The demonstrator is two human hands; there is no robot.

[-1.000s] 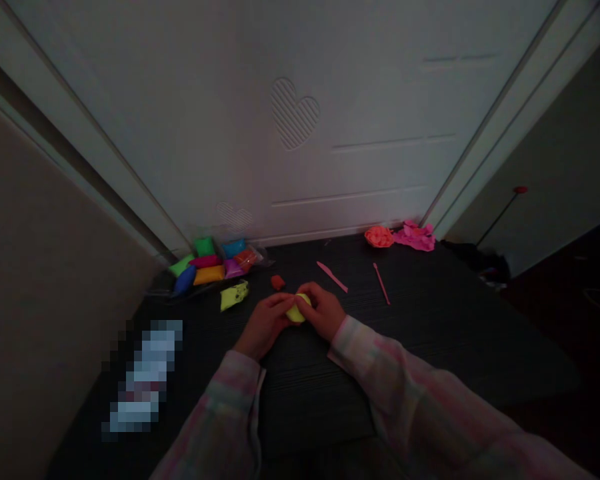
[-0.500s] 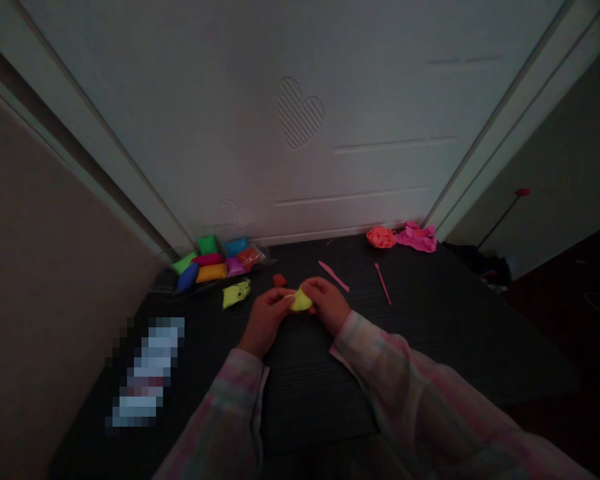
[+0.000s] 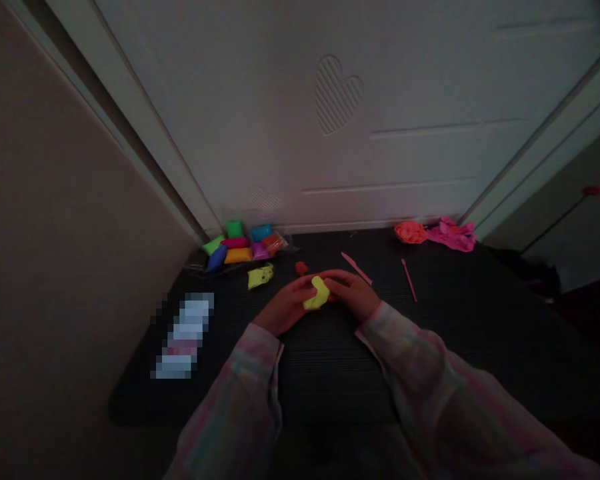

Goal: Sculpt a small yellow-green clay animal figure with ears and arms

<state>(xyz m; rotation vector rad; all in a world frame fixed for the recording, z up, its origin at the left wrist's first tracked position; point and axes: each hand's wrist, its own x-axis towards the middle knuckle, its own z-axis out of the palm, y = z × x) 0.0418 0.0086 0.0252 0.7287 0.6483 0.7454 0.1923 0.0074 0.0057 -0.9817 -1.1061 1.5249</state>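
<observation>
A soft lump of yellow modelling clay (image 3: 317,295) is held between both hands above the dark table. My left hand (image 3: 287,307) grips it from the left, thumb pressed on its side. From the right, my right hand (image 3: 355,293) pinches the clay's other edge with bent fingers. Just beyond the fingertips lies a small red-brown lump (image 3: 301,268). A pink modelling knife (image 3: 357,268) rests behind my right hand, and a thin pink stick tool (image 3: 409,280) lies further right. An opened yellow packet (image 3: 260,276) is left of the red-brown lump.
Several coloured clay packets in a clear bag (image 3: 239,255) lie at the table's back left. A coral ruffled piece (image 3: 411,232) and a crumpled pink piece (image 3: 453,235) sit back right. A blurred-out pale object (image 3: 186,337) lies left. A white panel (image 3: 280,133) rises behind the table (image 3: 330,380).
The view has shifted, so the scene sits further right. The yellow clay, flat and stretched between my fingers before, now looks bent and turned more upright. Both hands still hold it.
</observation>
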